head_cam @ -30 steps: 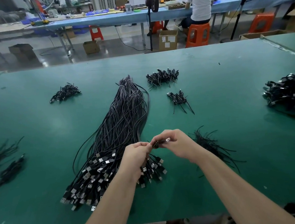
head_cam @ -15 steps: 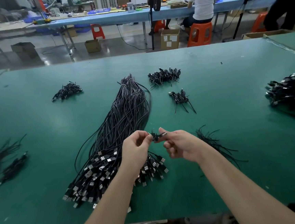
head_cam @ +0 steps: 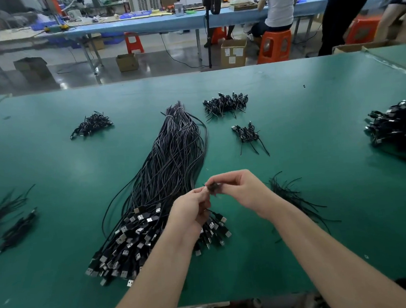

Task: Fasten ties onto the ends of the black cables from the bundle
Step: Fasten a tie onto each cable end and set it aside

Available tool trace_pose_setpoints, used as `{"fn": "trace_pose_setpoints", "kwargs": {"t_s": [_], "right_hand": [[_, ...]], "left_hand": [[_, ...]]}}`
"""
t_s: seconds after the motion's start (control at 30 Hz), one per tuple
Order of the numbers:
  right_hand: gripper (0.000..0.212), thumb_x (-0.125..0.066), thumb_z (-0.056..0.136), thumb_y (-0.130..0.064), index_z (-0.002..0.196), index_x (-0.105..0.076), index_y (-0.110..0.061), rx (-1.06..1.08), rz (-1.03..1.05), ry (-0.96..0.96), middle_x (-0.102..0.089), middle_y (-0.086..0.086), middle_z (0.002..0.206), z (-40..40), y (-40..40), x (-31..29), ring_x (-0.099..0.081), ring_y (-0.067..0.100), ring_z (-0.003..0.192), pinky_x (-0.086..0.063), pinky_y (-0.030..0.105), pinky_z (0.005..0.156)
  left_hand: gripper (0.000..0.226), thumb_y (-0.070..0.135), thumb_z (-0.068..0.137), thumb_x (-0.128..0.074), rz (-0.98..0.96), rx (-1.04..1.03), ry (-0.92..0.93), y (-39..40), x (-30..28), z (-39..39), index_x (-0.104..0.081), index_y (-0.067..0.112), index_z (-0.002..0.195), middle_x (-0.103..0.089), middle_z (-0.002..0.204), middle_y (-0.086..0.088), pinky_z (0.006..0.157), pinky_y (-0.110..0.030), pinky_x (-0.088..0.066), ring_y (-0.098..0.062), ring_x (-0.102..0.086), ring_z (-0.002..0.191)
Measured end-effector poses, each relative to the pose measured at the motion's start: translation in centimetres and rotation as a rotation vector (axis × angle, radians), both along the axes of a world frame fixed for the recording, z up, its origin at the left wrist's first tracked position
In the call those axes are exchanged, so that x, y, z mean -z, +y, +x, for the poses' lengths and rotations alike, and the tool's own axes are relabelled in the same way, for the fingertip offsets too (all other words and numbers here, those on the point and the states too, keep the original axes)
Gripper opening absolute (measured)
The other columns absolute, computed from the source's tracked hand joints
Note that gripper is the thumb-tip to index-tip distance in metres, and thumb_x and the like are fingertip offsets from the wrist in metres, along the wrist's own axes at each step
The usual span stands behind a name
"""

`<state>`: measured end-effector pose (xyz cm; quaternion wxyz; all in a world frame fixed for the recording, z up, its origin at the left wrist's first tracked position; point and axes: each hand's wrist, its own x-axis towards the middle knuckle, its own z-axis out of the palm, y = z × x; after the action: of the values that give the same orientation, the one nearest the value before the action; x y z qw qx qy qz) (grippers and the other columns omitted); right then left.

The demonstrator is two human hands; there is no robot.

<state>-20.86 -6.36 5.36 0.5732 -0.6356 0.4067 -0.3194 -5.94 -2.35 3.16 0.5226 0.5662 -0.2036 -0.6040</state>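
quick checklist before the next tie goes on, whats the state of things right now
1. Both hands on the work: ok. The left hand and the right hand pinch a small black piece between them, above the table.
2. Tie fully fastened on that piece: cannot tell, it is too small and partly covered by fingers.
3. More cables to hand: ok. The cable bundle lies just left of the hands, plug ends toward the person.
4. Loose ties within reach: ok. A loose tie pile lies just right of the right hand.
5. Place for finished pieces: ok. Small piles sit beyond the bundle.
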Motion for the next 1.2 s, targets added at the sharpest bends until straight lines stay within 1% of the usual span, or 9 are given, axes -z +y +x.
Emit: {"fn": "trace_pose_setpoints", "kwargs": {"t_s": [0.07,0.2,0.27,0.47,0.63,0.83,1.03,1.13,1.2], "right_hand": [[0.047,-0.054,0.094,0.003,0.086,-0.081,-0.034,-0.01,-0.074,0.072,-0.076,0.001,0.103,-0.2,0.0,0.1,-0.062,0.045,0.104,-0.05,0.055,0.1],[0.035,-0.053,0.098,0.0,0.096,-0.08,-0.022,0.029,0.059,-0.117,-0.077,0.001,0.091,-0.1,-0.1,0.2,-0.074,0.022,0.091,-0.059,0.029,0.085],[0.017,-0.058,0.101,-0.015,0.104,-0.075,-0.015,0.112,0.168,-0.156,-0.073,0.005,0.077,0.1,-0.3,0.1,-0.074,0.024,0.076,-0.063,0.036,0.079],[0.037,-0.066,0.096,-0.038,0.105,-0.074,-0.004,0.072,0.316,-0.023,-0.053,0.012,0.082,0.1,-0.2,0.0,-0.052,0.019,0.067,-0.054,0.027,0.064],[0.024,-0.067,0.094,-0.007,0.117,-0.073,-0.007,0.048,0.178,-0.18,-0.064,0.008,0.089,0.1,0.1,-0.1,-0.044,0.01,0.064,-0.043,0.022,0.065],[0.025,-0.06,0.096,0.005,0.111,-0.074,-0.01,-0.006,-0.115,0.067,-0.055,0.005,0.096,0.1,0.4,-0.9,-0.059,0.019,0.087,-0.054,0.028,0.086],[0.045,-0.059,0.09,0.017,0.091,-0.077,-0.024,-0.072,-0.258,0.216,-0.058,0.001,0.098,-0.6,0.4,-0.9,-0.059,0.012,0.092,-0.05,0.02,0.087],[0.022,-0.059,0.097,0.002,0.111,-0.073,-0.009,0.09,0.146,-0.098,-0.066,0.01,0.097,-0.2,-0.2,-0.2,-0.07,0.015,0.084,-0.058,0.025,0.083],[0.026,-0.059,0.102,-0.025,0.107,-0.07,-0.002,0.127,0.358,-0.065,-0.065,0.009,0.082,-0.1,-0.4,0.0,-0.068,0.019,0.067,-0.062,0.034,0.073]], "left_hand": [[0.021,0.001,0.098,-0.054,0.034,0.016,0.051,-0.2,0.0,0.1,-0.066,0.011,0.083,-0.049,0.059,0.002,0.048,-0.022,-0.031,-0.01,-0.041,0.052],[0.027,0.009,0.095,-0.064,-0.092,0.017,-0.139,0.3,-0.1,0.4,-0.075,0.018,0.072,-0.056,0.062,0.0,0.052,-0.023,-0.037,-0.009,-0.045,0.052],[0.025,0.012,0.094,-0.068,-0.201,-0.025,-0.312,0.5,-0.3,0.4,-0.075,0.023,0.073,-0.061,0.067,0.003,0.056,-0.021,-0.042,-0.007,-0.049,0.057],[0.011,0.007,0.092,-0.069,-0.64,-0.002,-0.979,1.1,-0.7,0.7,-0.068,0.016,0.087,-0.064,0.085,0.01,0.069,-0.011,-0.044,-0.002,-0.057,0.077],[0.019,0.013,0.094,-0.069,-0.42,-0.034,-0.674,1.0,-0.2,0.2,-0.071,0.025,0.079,-0.063,0.066,0.015,0.054,-0.015,-0.04,0.0,-0.05,0.057],[0.033,0.01,0.092,-0.069,-0.158,0.0,-0.095,1.1,-0.6,0.2,-0.075,0.021,0.062,-0.054,0.06,0.0,0.045,-0.021,-0.036,-0.009,-0.043,0.049],[0.018,0.006,0.092,-0.069,-0.097,0.012,-0.07,0.7,-0.5,0.4,-0.072,0.009,0.075,-0.053,0.06,-0.001,0.042,-0.02,-0.036,-0.011,-0.042,0.048],[0.016,0.009,0.094,-0.068,-0.193,-0.034,-0.191,0.7,-0.4,0.4,-0.071,0.013,0.08,-0.056,0.062,0.003,0.051,-0.021,-0.039,-0.01,-0.044,0.054],[0.017,0.013,0.095,-0.069,-0.269,-0.05,-0.401,0.7,-0.4,0.5,-0.071,0.019,0.079,-0.059,0.062,0.009,0.052,-0.019,-0.039,-0.007,-0.046,0.055]]}}
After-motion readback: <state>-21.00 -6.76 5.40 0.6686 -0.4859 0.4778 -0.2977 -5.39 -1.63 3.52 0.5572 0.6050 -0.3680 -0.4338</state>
